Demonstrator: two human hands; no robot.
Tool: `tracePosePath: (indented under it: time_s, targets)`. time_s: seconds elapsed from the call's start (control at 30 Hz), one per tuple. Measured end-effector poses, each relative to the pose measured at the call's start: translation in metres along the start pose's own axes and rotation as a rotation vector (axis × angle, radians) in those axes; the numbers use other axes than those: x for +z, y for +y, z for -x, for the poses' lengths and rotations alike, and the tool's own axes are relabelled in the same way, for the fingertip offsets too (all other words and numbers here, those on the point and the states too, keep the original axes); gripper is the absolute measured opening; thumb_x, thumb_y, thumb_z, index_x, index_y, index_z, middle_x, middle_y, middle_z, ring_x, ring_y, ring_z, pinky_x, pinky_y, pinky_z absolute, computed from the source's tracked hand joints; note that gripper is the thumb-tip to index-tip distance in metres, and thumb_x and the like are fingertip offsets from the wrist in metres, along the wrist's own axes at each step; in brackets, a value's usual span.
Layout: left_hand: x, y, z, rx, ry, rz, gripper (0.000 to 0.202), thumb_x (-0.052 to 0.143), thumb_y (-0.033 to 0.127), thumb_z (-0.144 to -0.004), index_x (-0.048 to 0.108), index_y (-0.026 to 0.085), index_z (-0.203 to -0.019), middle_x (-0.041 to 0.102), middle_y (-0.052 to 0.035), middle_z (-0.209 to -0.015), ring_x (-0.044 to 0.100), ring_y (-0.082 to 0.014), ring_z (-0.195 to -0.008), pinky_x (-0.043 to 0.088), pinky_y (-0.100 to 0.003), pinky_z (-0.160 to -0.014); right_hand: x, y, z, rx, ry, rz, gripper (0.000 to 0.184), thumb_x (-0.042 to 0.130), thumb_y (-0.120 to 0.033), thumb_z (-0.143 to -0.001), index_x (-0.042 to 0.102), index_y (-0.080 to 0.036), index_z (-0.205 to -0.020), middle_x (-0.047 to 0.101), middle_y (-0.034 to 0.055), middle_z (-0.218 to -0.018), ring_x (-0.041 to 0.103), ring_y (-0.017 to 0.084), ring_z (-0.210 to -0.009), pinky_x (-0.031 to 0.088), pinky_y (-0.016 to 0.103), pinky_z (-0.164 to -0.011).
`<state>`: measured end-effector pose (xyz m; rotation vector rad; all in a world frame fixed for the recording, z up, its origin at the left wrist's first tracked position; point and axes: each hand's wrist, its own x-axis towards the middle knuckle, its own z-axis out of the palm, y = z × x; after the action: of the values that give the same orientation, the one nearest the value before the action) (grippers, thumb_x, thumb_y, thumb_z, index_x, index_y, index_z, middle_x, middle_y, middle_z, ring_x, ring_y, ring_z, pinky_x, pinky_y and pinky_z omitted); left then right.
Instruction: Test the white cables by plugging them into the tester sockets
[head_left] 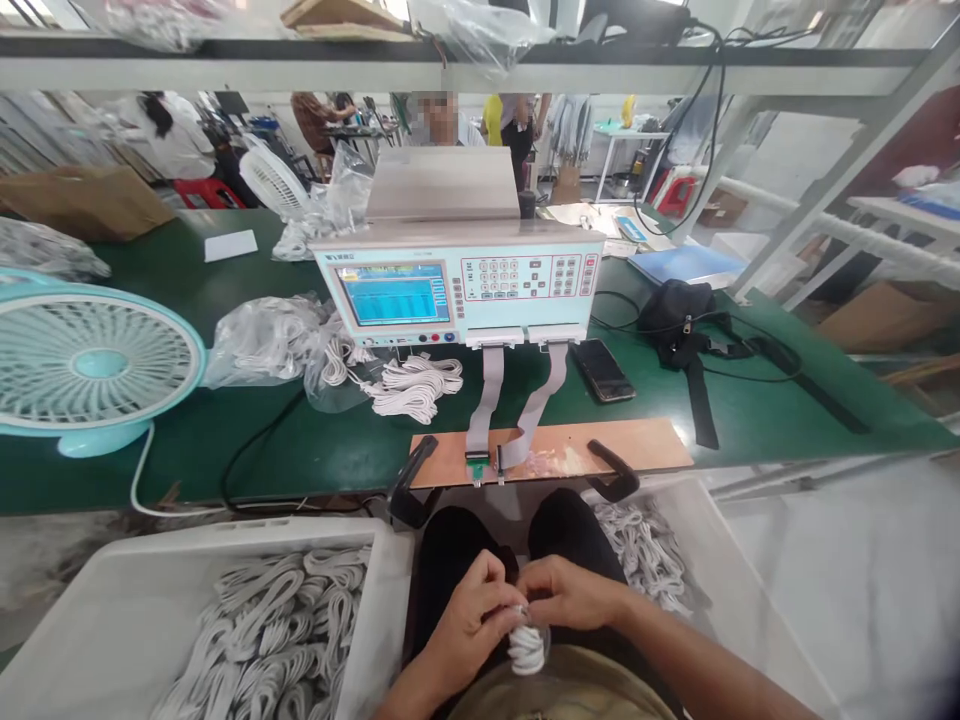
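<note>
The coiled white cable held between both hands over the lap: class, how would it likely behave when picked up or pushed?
The coiled white cable probably flexes rather than staying stiff, since it is wound into tight loops. It looks light: the left hand and right hand hold it with fingertips only. Pushed, it would likely slide or loosen, not roll, like the flat bundles in the white bin.

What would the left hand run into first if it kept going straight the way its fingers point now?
The left hand points right, at the coiled white cable it already pinches. Straight beyond lie the fingers of the right hand, gripping the same coil. Depth is hard to judge, but they look touching.
</note>
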<state>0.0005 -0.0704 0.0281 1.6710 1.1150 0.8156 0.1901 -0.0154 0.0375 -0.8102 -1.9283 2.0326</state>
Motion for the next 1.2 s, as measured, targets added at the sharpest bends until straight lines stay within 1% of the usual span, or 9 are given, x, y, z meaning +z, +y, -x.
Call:
tracePosePath:
  time_s: [0.1, 0.23, 0.3, 0.37, 0.5, 0.63, 0.77, 0.9, 1.2]
  targets:
    - [-0.003, -0.007, -0.008, 0.042, 0.235, -0.038, 0.016, 0.053, 0.025, -0.081, 0.067, 0.021, -0.086, 0.047, -0.0024, -0.079, 0.050, -0.0147, -0.074, 0.044, -0.026, -0.065, 0.004, 0.004, -0.019, 0.006, 0.210, -0.159, 0.027, 0.060, -0.042, -0.074, 0.062, -0.015, -0.071, 0.048, -0.0027, -0.061, 0.041, 0.010, -0.057, 0.034, 0.021, -0.053]
    - [-0.004, -0.014, -0.030, -0.178, 0.534, 0.191, 0.018, 0.054, 0.033, -0.079, 0.064, 0.017, -0.081, 0.056, -0.0037, -0.078, 0.053, -0.0144, -0.066, 0.046, -0.022, -0.055, 0.004, 0.006, -0.051, -0.061, 0.639, -0.255, 0.033, 0.059, -0.046, -0.074, 0.057, -0.015, -0.064, 0.047, -0.0030, -0.057, 0.040, 0.010, -0.053, 0.033, 0.022, -0.050]
    - [-0.003, -0.016, -0.042, -0.288, 0.610, 0.342, 0.023, 0.058, 0.038, -0.076, 0.063, 0.016, -0.081, 0.056, -0.0014, -0.069, 0.051, -0.0124, -0.057, 0.045, -0.021, -0.048, 0.001, 0.006, -0.063, -0.070, 0.732, -0.269, 0.034, 0.059, -0.047, -0.073, 0.056, -0.015, -0.060, 0.047, -0.0032, -0.055, 0.040, 0.010, -0.051, 0.033, 0.022, -0.049]
    - [-0.002, -0.019, -0.052, -0.336, 0.662, 0.455, 0.027, 0.062, 0.040, -0.072, 0.062, 0.014, -0.082, 0.055, 0.0008, -0.064, 0.050, -0.0109, -0.052, 0.045, -0.020, -0.045, -0.003, 0.006, -0.071, -0.072, 0.749, -0.281, 0.034, 0.060, -0.047, -0.072, 0.056, -0.015, -0.060, 0.047, -0.0034, -0.053, 0.039, 0.010, -0.049, 0.033, 0.023, -0.049]
    - [-0.009, -0.020, -0.060, -0.359, 0.628, 0.535, 0.031, 0.063, 0.041, -0.070, 0.063, 0.012, -0.082, 0.054, 0.0016, -0.061, 0.049, -0.0104, -0.051, 0.044, -0.020, -0.045, -0.008, 0.006, -0.077, -0.080, 0.761, -0.292, 0.032, 0.062, -0.045, -0.071, 0.059, -0.014, -0.061, 0.048, -0.0036, -0.052, 0.040, 0.010, -0.049, 0.033, 0.023, -0.050]
    - [-0.026, -0.015, -0.059, -0.372, 0.429, 0.450, 0.033, 0.059, 0.045, -0.071, 0.064, 0.012, -0.072, 0.054, 0.0007, -0.057, 0.050, -0.0120, -0.051, 0.043, -0.020, -0.044, -0.007, -0.001, -0.076, -0.068, 0.764, -0.364, 0.030, 0.065, -0.043, -0.068, 0.060, -0.014, -0.061, 0.051, -0.0033, -0.052, 0.042, 0.010, -0.049, 0.034, 0.023, -0.051]
    - [-0.040, -0.012, -0.061, -0.336, 0.297, 0.409, 0.032, 0.057, 0.045, -0.072, 0.066, 0.014, -0.071, 0.059, -0.0028, -0.069, 0.053, -0.0150, -0.061, 0.044, -0.021, -0.047, -0.006, -0.012, -0.078, 0.001, 0.752, -0.545, 0.032, 0.070, -0.044, -0.061, 0.059, -0.014, -0.058, 0.053, -0.0024, -0.050, 0.042, 0.009, -0.046, 0.033, 0.023, -0.048]
    - [-0.040, -0.016, -0.065, -0.311, 0.360, 0.391, 0.030, 0.056, 0.041, -0.073, 0.063, 0.014, -0.062, 0.056, -0.0009, -0.066, 0.052, -0.0141, -0.061, 0.043, -0.022, -0.052, -0.006, -0.015, -0.080, 0.029, 0.764, -0.653, 0.035, 0.073, -0.045, -0.056, 0.058, -0.014, -0.057, 0.056, -0.0015, -0.050, 0.043, 0.009, -0.044, 0.033, 0.023, -0.048]
    - [-0.026, -0.026, -0.070, -0.291, 0.536, 0.323, 0.033, 0.055, 0.041, -0.075, 0.057, 0.015, -0.056, 0.048, 0.0032, -0.053, 0.042, -0.0111, -0.054, 0.034, -0.020, -0.053, -0.008, -0.013, -0.077, 0.017, 0.734, -0.525, 0.041, 0.068, -0.053, -0.060, 0.059, -0.013, -0.058, 0.053, -0.0023, -0.049, 0.039, 0.009, -0.047, 0.030, 0.023, -0.049]
